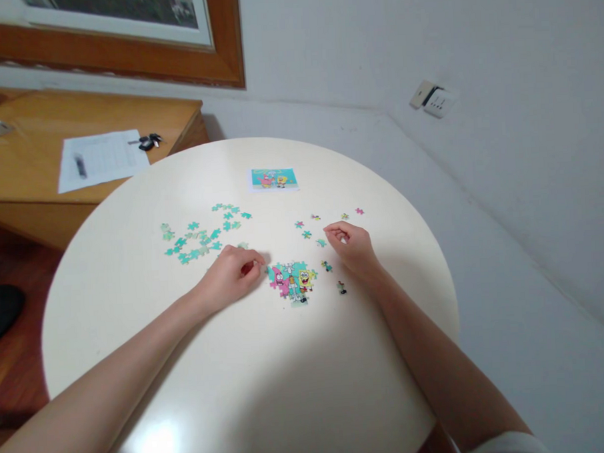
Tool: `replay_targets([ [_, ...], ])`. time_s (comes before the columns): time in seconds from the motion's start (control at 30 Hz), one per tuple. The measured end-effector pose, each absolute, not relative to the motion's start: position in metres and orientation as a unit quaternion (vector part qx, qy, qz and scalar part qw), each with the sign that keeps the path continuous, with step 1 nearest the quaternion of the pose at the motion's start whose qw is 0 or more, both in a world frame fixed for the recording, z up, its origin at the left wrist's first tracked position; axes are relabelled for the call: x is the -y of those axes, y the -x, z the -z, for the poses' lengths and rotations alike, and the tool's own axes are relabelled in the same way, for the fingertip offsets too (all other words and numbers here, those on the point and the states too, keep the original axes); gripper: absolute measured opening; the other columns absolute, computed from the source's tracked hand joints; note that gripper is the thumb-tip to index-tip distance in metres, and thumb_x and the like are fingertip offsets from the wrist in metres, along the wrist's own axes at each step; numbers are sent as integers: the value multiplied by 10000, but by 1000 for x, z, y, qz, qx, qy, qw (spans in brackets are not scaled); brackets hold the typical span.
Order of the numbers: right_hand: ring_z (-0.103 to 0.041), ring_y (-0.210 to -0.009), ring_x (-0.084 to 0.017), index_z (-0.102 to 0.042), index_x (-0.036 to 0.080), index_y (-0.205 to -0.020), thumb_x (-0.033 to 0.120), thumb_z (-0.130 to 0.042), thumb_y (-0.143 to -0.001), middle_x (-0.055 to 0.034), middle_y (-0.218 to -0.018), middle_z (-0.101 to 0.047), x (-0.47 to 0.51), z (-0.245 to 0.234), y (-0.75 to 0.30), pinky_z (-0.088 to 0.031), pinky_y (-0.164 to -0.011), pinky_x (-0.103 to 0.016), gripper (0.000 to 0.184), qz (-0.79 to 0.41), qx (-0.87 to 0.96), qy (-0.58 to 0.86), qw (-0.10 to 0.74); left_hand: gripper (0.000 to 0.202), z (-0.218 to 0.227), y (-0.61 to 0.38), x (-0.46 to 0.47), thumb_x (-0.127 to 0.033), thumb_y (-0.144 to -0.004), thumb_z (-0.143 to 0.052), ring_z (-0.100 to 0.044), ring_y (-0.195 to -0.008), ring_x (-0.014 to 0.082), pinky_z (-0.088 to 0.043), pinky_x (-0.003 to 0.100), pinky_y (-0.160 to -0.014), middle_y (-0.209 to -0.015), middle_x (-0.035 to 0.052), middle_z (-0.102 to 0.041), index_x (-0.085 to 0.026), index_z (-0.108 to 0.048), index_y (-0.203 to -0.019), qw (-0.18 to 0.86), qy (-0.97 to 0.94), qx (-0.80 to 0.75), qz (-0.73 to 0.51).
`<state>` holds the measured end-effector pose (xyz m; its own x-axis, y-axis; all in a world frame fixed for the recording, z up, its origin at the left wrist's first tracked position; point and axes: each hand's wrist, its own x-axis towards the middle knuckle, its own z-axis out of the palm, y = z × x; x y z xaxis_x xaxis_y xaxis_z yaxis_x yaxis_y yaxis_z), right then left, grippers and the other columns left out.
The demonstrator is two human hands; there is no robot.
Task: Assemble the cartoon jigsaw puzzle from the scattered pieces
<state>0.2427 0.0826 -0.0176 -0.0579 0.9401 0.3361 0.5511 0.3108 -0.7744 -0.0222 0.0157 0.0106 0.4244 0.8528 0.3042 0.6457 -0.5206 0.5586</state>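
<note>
A partly joined jigsaw puzzle (292, 280) with cartoon figures lies on the round white table (209, 384). My left hand (234, 273) rests at its left edge, thumb and fingers curled together; anything between the fingertips is too small to make out. To the upper right of the puzzle, my right hand (351, 248) is closed in a loose pinch, with nothing visible in it. Just beneath its fingertips lies a loose teal puzzle piece (321, 243). Two dark-marked pieces, an upper piece (326, 267) and a lower piece (341, 287), lie between the puzzle and my right forearm.
Several teal pieces (202, 236) are spread on the left. More loose pieces, including a pink piece (360, 211), lie at the right. A picture card (274, 179) is toward the back. Beside the table, a wooden desk (127, 114) holds paper (103, 158) and keys (149, 141).
</note>
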Motion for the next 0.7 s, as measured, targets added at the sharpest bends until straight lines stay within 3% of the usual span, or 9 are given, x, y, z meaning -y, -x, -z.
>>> replay_targets([
  [0.7,-535,-556,-121,-663,181,-737,306,-541,-710,-20,-634,-641,-86,24,-243,-448,-571,-254,176,-244,691,539,415,260,-8,23,-18,-167,-803,-429,-427,-449,73,-360,201,-524,-521,-5,-583,-143,-655,-676,188,-822,-459,-278],
])
